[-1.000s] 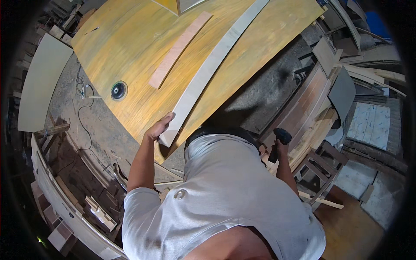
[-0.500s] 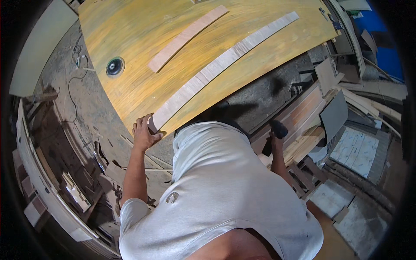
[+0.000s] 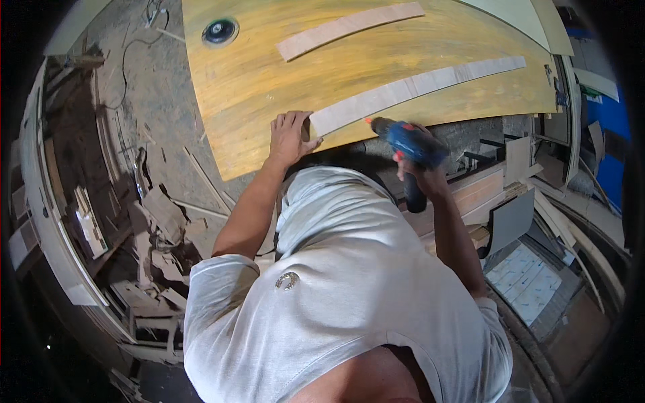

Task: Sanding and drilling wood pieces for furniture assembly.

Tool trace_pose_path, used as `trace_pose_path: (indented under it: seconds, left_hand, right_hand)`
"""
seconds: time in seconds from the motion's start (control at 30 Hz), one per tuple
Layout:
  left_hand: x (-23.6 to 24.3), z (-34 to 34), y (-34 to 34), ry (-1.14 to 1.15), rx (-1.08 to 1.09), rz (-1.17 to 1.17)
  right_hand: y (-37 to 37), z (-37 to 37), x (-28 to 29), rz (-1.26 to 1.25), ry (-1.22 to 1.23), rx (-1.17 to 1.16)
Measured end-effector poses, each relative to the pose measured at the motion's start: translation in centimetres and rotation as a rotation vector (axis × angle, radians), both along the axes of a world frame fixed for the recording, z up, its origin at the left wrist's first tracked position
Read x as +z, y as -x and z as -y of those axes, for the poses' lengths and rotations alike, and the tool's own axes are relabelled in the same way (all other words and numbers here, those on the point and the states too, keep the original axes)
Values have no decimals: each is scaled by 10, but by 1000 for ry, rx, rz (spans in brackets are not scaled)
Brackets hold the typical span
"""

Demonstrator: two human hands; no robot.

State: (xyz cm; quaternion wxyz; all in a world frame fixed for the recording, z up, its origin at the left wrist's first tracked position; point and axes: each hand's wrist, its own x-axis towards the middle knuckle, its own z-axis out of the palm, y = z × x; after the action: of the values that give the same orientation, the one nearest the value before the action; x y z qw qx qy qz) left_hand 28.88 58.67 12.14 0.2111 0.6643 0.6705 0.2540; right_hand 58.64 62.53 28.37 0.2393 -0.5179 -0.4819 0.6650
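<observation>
My left hand [image 3: 289, 141] grips the left end of a long, pale curved wood strip [image 3: 416, 84], which lies along the near edge of a yellow plywood panel [image 3: 235, 87]. My right hand [image 3: 420, 171] holds a blue and black cordless drill [image 3: 408, 142] by its handle, tilted with the nose toward the strip, just short of it and beside the panel's edge. A shorter pinkish curved strip [image 3: 349, 27] rests farther back on the panel, right of a round black disc [image 3: 220, 31] in the top left part.
Wood scraps [image 3: 171, 221] and a cord [image 3: 123, 80] lie on the dusty floor at left, beside a long curved frame [image 3: 54, 215]. At right are stacked boards [image 3: 487, 171], a grey panel [image 3: 507, 221], a patterned white sheet [image 3: 524, 282] and a blue surface [image 3: 605, 148].
The drill has risen from low at my right side to the panel's edge. My left hand and the strip appear higher and farther right as the view turns; the strip lies more crosswise.
</observation>
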Motion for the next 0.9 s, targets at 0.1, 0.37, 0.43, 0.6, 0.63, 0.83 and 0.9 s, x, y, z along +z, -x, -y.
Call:
trace_pose_path:
  seconds: [0.1, 0.37, 0.43, 0.6, 0.63, 0.83, 0.9]
  left_hand:
    - [-1, -2, -1, -23, 26, 12]
    - [-3, -1, 4, 22, 6, 3]
    - [-6, 1, 6, 19, 15, 9]
    - [-10, 1, 6, 8, 12, 28]
    - [-10, 1, 6, 7, 13, 31]
    - [-10, -1, 7, 6, 12, 39]
    - [-9, -1, 9, 5, 12, 44]
  right_hand:
    - [35, -6, -5, -36, 48, 136]
    - [64, -13, -26, 155, -47, 375]
    - [73, -15, -19, 137, -72, 349]
    - [78, -17, -13, 200, -108, 386]
    - [79, -19, -14, 205, -102, 389]
    - [83, -25, -19, 412, -386, 587]
    - [95, -30, -4, 453, -290, 636]
